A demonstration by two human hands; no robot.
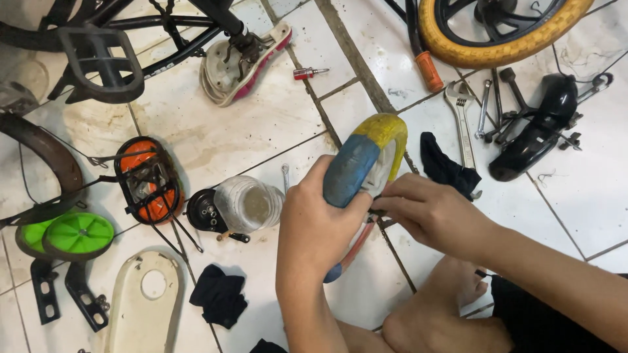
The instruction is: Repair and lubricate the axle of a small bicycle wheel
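Observation:
My left hand [314, 222] grips a curved blue, yellow and red plastic bicycle part [356, 167], holding it upright above the tiled floor. My right hand [425, 210] pinches at a small fitting on the part's inner side, fingertips together just beside my left thumb; what it pinches is too small to make out. My bare legs are folded on the floor below both hands.
A clear jar [248, 204] lies beside a black lid with small parts. An adjustable wrench [462, 114], a black cloth [445, 167], a black bicycle saddle [540, 127], a yellow-tyred wheel [504, 33], green training wheels [72, 235], an orange reflector in a bracket [147, 180] and a cream chain guard [147, 304] lie around.

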